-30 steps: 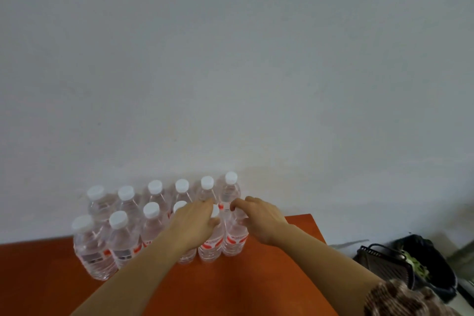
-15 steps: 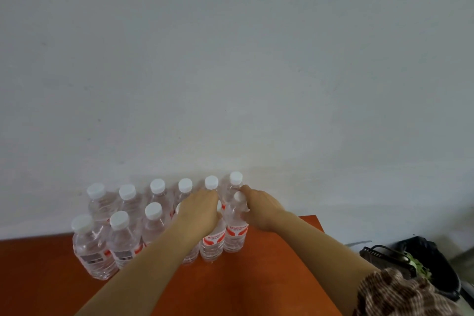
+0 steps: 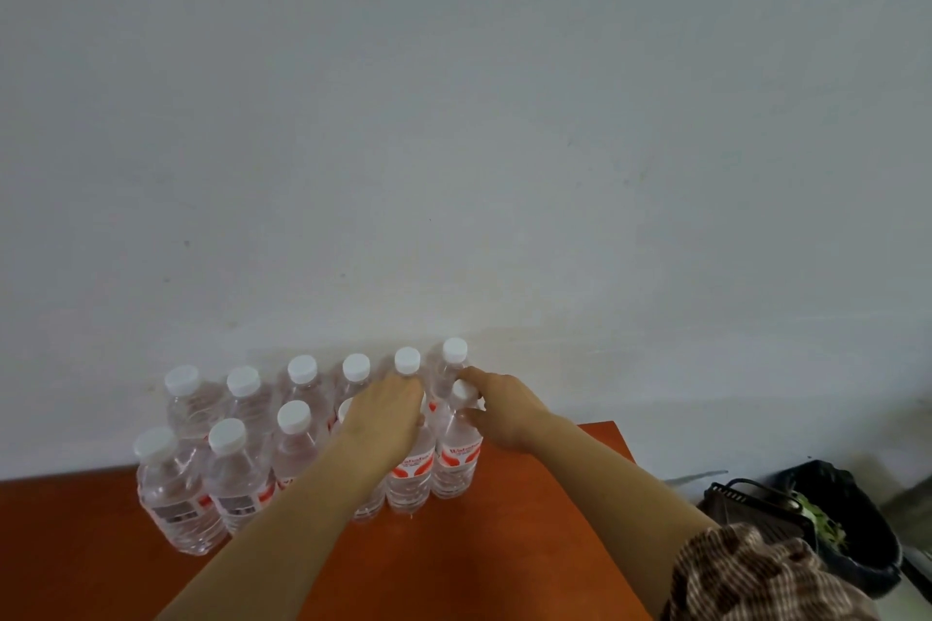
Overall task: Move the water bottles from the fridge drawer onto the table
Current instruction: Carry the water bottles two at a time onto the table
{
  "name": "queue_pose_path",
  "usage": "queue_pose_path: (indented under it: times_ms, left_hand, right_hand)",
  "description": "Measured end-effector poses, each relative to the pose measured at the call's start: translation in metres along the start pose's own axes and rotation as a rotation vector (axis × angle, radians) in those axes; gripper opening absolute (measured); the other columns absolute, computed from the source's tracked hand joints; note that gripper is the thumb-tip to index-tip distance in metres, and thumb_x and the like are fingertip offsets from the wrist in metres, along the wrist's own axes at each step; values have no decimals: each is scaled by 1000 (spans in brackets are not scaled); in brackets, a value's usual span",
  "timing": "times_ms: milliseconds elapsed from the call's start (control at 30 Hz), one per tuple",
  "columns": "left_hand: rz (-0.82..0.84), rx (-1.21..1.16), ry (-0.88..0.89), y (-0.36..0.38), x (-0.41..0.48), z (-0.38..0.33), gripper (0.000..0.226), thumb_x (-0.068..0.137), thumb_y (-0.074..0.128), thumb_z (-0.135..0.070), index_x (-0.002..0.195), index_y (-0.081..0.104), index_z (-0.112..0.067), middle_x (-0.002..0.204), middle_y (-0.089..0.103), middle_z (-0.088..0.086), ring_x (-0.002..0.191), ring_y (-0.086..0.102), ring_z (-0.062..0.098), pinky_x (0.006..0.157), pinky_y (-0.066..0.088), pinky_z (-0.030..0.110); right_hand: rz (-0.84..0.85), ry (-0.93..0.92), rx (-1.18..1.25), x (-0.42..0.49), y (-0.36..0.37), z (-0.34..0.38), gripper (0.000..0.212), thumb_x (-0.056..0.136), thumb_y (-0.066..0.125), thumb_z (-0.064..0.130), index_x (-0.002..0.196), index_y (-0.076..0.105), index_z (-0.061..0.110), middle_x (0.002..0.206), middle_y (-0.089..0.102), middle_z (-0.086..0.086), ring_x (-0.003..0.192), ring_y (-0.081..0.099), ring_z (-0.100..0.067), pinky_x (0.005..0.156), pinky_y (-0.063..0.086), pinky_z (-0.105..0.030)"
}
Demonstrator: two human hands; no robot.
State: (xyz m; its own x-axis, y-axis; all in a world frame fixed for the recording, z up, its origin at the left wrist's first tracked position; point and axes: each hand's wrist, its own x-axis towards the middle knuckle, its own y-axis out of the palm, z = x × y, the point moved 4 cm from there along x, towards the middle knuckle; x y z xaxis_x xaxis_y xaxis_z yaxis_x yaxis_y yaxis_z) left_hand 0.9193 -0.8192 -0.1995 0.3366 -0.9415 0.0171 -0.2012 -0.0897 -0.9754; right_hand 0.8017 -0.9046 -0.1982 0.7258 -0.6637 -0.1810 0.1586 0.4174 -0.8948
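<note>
The right hand (image 3: 497, 411) grips the end bottle (image 3: 456, 444); the left hand (image 3: 383, 424) clasps its neighbour (image 3: 411, 469) (both standing on the counter (image 3: 504, 545)). Placing step; next, let go.

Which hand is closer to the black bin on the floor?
The right hand. It grips a bottle at the row's right end, the bin's side; the left hand sits further left.

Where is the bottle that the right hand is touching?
In the head view, that bottle stands upright at the right end of the front row on the orange table, under the right hand, beside the bottle the left hand covers.
</note>
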Motion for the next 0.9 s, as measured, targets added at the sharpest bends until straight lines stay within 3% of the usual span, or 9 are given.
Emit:
queue_pose_path:
  times_ms: [100,233,300,400,500,700,900]
  left_hand:
    - [7,-28,-9,-2,0,0,16,91,56,-13,104,63,-16,106,65,2,77,59,11,63,41,20]
    - [7,-27,6,-4,-1,0,26,94,53,-18,120,59,-15,122,62,2,100,61,15,72,35,16]
    - [-2,-48,3,-4,-2,0,25,93,56,-17,117,60,-15,117,64,2,98,63,14,70,36,17]
    - [-4,-61,-4,-5,-7,-3,27,91,59,-16,118,59,-16,112,66,3,94,64,14,69,39,20]
    - [-78,-13,-9,-10,-14,-9,35,91,61,-18,125,54,-18,121,60,3,101,63,16,78,51,24]
    - [-215,134,93,-17,-26,-57,45,96,48,-18,139,39,-24,130,45,4,113,51,19,82,49,28]
    - [-16,-1,236,21,-55,-158,40,95,49,-27,135,44,-22,132,37,2,123,42,21,91,48,36]
  right_hand:
    - [-6,27,29,-3,2,-1,53,95,51,18,145,34,25,129,59,-10,115,57,-29,93,49,-40]
    - [-27,78,92,-6,6,-1,60,94,52,16,147,25,21,126,60,-11,109,60,-28,84,51,-33]
    - [-43,100,121,-8,9,-1,59,93,53,17,145,26,19,125,61,-11,106,61,-27,79,50,-30]
    - [-79,115,119,-13,9,-2,54,92,56,18,140,31,17,126,60,-10,107,62,-26,85,53,-34]
    - [-86,109,119,-25,6,-3,59,92,57,15,143,29,14,136,53,-11,119,55,-28,90,46,-31]
    - [-150,133,58,-71,-6,-26,64,93,57,19,148,25,19,147,43,-8,128,49,-27,101,46,-38]
    - [-216,302,53,-167,-23,-94,59,93,52,21,147,27,17,146,41,-7,128,46,-26,100,44,-38]
